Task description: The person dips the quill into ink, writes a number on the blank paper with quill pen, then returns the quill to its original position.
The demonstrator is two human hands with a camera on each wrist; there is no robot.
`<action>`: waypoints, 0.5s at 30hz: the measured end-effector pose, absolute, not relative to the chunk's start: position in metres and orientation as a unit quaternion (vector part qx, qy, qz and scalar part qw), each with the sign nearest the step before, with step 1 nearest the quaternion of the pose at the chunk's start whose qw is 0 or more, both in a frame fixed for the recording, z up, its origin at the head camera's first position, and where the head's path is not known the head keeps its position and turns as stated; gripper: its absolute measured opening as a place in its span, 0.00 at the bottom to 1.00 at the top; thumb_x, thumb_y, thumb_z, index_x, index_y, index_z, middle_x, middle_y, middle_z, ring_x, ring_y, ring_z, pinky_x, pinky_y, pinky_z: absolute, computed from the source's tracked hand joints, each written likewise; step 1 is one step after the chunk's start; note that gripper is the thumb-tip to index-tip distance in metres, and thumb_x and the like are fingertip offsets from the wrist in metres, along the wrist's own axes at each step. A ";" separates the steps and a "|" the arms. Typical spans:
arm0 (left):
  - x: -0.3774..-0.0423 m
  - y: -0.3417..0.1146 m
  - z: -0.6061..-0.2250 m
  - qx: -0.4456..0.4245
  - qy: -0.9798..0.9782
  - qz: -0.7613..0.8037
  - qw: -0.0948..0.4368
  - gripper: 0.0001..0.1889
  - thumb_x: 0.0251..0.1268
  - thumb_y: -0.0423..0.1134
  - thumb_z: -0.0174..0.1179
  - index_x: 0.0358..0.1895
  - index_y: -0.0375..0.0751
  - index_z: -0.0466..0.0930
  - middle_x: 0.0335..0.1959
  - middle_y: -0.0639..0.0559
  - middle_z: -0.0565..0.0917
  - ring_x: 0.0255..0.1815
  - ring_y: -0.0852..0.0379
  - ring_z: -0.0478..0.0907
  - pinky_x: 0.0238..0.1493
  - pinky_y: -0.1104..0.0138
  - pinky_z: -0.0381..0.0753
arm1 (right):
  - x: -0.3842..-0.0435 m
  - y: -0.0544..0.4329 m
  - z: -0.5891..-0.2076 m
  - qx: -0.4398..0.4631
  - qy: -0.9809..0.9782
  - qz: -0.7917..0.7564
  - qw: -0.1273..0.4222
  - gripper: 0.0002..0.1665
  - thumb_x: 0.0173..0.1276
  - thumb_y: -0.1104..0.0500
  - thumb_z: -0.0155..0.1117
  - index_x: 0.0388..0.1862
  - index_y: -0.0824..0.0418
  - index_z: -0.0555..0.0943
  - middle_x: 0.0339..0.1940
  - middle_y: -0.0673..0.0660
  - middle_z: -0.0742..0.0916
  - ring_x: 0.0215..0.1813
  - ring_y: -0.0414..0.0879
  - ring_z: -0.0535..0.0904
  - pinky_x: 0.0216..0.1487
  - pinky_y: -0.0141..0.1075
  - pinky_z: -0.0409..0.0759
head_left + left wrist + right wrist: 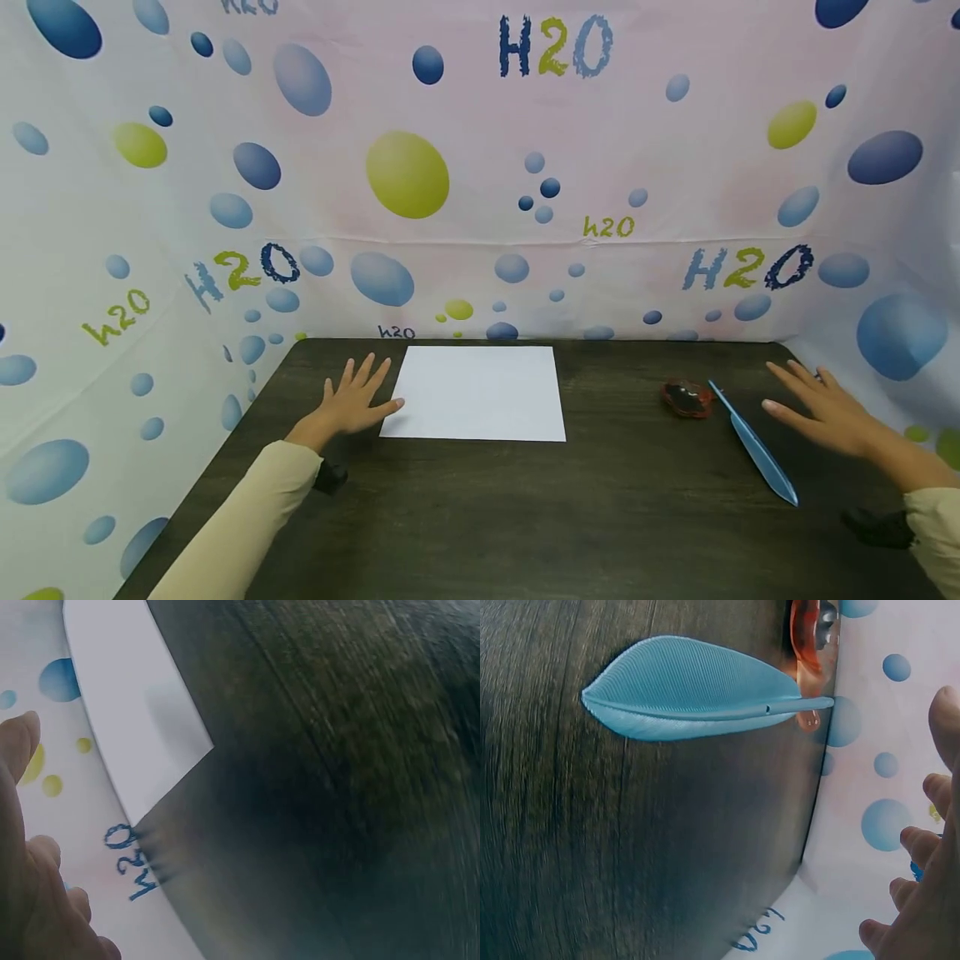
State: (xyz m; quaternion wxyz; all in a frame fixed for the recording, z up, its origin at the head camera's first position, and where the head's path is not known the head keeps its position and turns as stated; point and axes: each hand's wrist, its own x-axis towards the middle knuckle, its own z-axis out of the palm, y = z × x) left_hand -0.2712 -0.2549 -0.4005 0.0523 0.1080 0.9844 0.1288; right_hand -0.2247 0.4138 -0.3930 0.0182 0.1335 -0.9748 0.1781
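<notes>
A blank white sheet of paper (480, 393) lies flat near the back of the dark table. My left hand (351, 406) spreads its fingers at the sheet's left edge, the thumb overlapping that edge in the head view. On the right, a blue feather-shaped pen (763, 460) lies slantwise, its thin end beside a small translucent orange-red container (686, 400) with a dark middle. My right hand (836, 421) is right of the pen, fingers extended and holding nothing. In the right wrist view the feather (682, 690) shows fine ribs, and the fingers (919, 847) are apart from it.
The dark wooden table (480, 517) reaches back to a white cloth backdrop (480, 192) printed with blue and green dots and "H2O" lettering. The same cloth rises along the left and right sides. A dark strap (330, 477) sits at the left wrist.
</notes>
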 end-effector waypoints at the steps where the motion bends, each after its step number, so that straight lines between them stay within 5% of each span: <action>1: -0.273 -0.253 -0.402 0.106 0.984 0.128 0.059 0.47 0.66 0.67 0.47 0.78 0.43 0.41 0.78 0.36 0.37 0.75 0.29 0.28 0.62 0.27 0.30 | -0.225 0.414 -0.394 0.133 -0.974 0.181 0.018 0.45 0.76 0.45 0.47 0.78 0.61 0.39 0.72 0.81 0.45 0.65 0.87 0.30 0.51 0.82 0.38; 15: -0.283 -0.234 -0.428 0.108 0.981 0.112 0.120 0.50 0.64 0.69 0.47 0.77 0.39 0.42 0.78 0.36 0.38 0.75 0.31 0.34 0.64 0.29 0.33 | -0.231 0.411 -0.403 0.134 -0.970 0.202 0.008 0.47 0.73 0.46 0.53 0.78 0.62 0.43 0.72 0.82 0.47 0.67 0.85 0.31 0.56 0.79 0.36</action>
